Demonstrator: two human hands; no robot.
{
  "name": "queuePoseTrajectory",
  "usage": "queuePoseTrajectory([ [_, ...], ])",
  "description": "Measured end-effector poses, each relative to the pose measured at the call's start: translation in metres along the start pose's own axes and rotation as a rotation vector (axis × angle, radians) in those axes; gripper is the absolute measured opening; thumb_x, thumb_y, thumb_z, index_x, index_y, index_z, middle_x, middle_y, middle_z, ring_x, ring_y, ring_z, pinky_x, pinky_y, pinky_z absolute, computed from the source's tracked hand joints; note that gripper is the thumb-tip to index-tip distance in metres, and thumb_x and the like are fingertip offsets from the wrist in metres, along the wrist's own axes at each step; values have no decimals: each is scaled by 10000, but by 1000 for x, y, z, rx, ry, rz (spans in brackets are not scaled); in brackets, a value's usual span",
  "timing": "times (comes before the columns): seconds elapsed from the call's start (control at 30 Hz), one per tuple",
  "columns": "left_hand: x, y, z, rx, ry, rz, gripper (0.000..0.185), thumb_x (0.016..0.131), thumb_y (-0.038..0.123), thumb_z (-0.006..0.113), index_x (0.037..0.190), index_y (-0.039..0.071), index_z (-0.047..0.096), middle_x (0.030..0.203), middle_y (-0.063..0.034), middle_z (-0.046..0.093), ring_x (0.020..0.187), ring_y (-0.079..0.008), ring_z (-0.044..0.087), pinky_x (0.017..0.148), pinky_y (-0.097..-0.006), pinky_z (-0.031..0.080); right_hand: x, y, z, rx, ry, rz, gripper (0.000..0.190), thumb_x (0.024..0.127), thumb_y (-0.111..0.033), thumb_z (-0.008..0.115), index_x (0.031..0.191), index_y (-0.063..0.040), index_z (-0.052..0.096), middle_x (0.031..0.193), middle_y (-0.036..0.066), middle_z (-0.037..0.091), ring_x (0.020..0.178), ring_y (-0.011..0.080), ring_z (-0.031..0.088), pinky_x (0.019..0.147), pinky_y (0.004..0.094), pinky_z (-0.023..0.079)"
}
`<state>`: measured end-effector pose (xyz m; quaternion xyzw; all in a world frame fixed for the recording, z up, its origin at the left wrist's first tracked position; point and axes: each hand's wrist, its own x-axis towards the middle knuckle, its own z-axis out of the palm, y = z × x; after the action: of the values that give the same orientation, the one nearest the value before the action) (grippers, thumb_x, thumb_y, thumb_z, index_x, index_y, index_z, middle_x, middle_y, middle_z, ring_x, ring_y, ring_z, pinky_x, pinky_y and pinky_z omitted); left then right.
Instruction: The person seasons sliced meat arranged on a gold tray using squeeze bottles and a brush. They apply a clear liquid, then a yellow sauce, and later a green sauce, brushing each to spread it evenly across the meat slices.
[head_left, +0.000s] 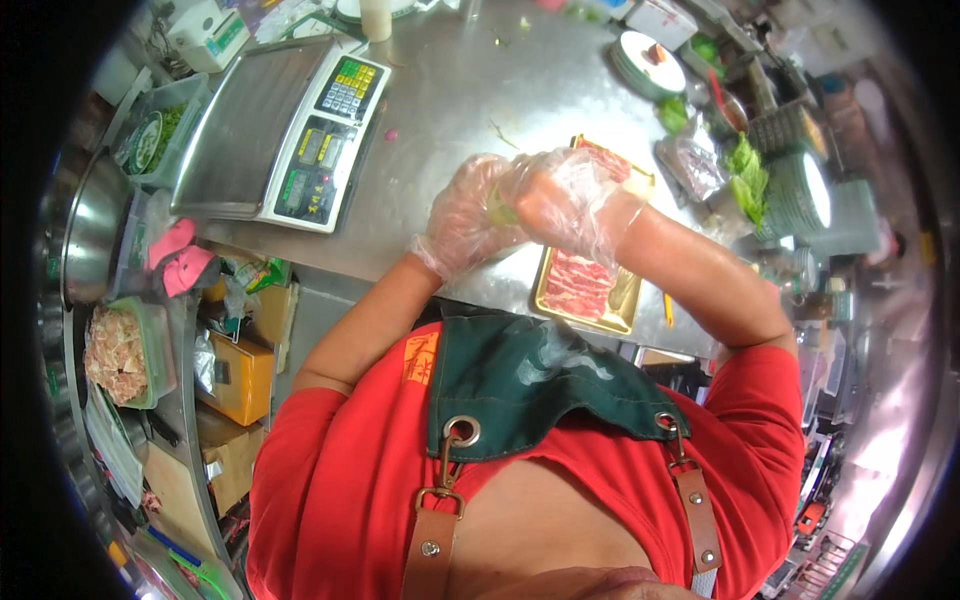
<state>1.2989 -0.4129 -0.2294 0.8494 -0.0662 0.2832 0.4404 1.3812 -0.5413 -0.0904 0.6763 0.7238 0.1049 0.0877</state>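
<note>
My left hand (476, 214) and my right hand (559, 195), both in clear plastic gloves, meet above the steel table. Between them shows a small pale green piece (501, 208), partly hidden by the fingers; it seems to be a vegetable. My left hand closes around it, while the right hand's fingers are curled against it, their grip hard to make out. Beneath my right hand and forearm lies a gold-rimmed tray (628, 319) with sliced raw red meat (577, 285). More meat slices (604, 161) show past the right hand, in the tray's far part or a second tray.
A digital scale (255, 127) stands at the left on the steel table (427, 82). Stacked plates (637, 67), leafy greens (748, 180) and a plastic-wrapped pack (694, 159) are at the right. A yellow-handled tool (668, 310) lies near the front edge.
</note>
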Motion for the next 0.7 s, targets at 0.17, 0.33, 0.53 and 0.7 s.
queuePoseTrajectory([
  [0.17, 3, 19, -2, -193, -49, -198, 724, 658, 404, 830, 1249, 107, 536, 1213, -115, 527, 1170, -278, 503, 988, -373, 415, 3, 5, -13, -197, 3, -80, 165, 751, -93, 627, 890, -5, 625, 779, 130, 634, 603, 192, 625, 496, 308, 515],
  [0.33, 4, -8, 4, 119, 87, 217, 850, 635, 407, 853, 1318, 88, 460, 1288, -145, 508, 1218, -310, 471, 1026, -397, 400, 11, -3, -47, 408, 261, -91, 314, 799, -75, 625, 1112, -79, 610, 1023, 117, 651, 862, 216, 659, 698, 326, 563],
  [0.53, 0, 33, -13, -47, 93, -99, 871, 682, 386, 841, 1365, 85, 391, 1298, -150, 521, 1185, -330, 505, 1007, -418, 416, -66, 25, 31, 1042, 531, 574, 580, 836, -115, 694, 1370, -109, 471, 1225, 141, 591, 1056, 246, 615, 843, 334, 566],
  [0.7, 8, 43, -25, 69, 132, 0, 502, 846, 75, 681, 1309, 44, 487, 1309, -155, 546, 1190, -253, 542, 1018, -372, 410, -66, -10, 99, 1457, 274, 610, 1079, 687, -323, 843, 1505, -48, 196, 1515, 197, 296, 1405, 311, 287, 1151, 428, 269],
])
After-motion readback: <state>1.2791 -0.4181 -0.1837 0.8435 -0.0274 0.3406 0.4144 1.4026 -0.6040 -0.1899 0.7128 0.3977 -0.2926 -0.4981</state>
